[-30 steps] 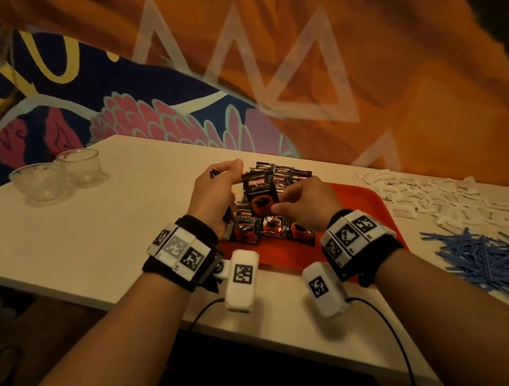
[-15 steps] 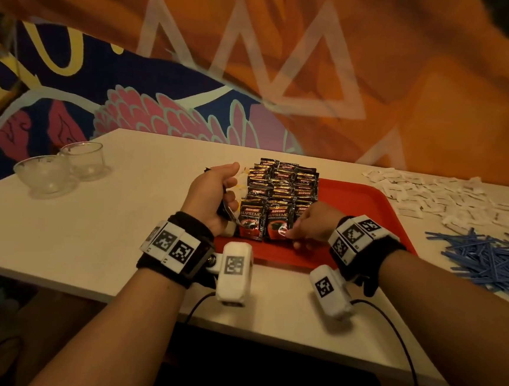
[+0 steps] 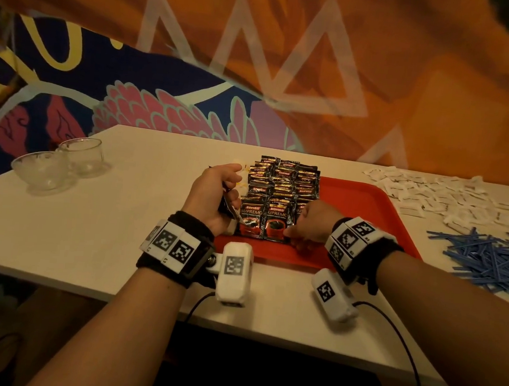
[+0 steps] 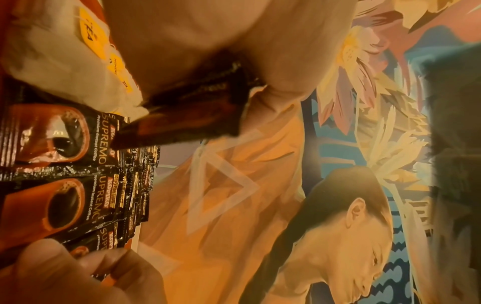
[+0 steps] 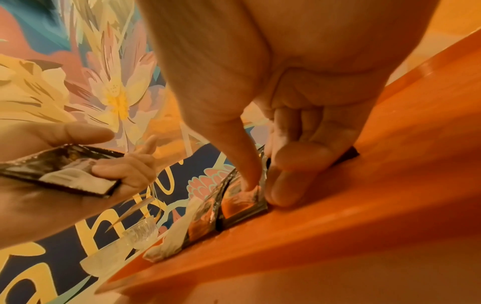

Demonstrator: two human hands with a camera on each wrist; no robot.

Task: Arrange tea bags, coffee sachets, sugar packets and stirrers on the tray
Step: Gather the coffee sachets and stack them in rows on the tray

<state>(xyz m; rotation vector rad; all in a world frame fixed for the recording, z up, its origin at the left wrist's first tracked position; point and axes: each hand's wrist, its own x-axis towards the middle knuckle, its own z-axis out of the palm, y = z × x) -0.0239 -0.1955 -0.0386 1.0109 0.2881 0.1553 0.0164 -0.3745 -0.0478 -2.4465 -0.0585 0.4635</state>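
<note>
The left hand (image 3: 213, 195) hangs over the left edge of the red tray (image 3: 366, 202), its fingers (image 5: 124, 170) curled round a few dark coffee sachets (image 4: 187, 111) that stick out below the palm. The right hand (image 3: 312, 225) rests low on the tray's near part; its thumb (image 5: 247, 168) and fingers pinch the bottom edge of the front sachet (image 3: 278, 222), which lies flat on the tray. This sachet sits just beside another front sachet (image 3: 251, 220), and behind them the rest of the sachets (image 3: 285, 180) lie in overlapping rows running away from the person. White tea bags (image 4: 52, 67) with yellow tags lie on the tray to the left of the sachets, touching them. On the counter (image 3: 90, 224), sugar packets (image 3: 443, 197) are scattered to the right of the tray, and a heap of blue stirrers (image 3: 493, 260) lies nearer the person, also off the tray. Two glass bowls (image 3: 61, 166) stand together at the far left, well apart from the tray.
</note>
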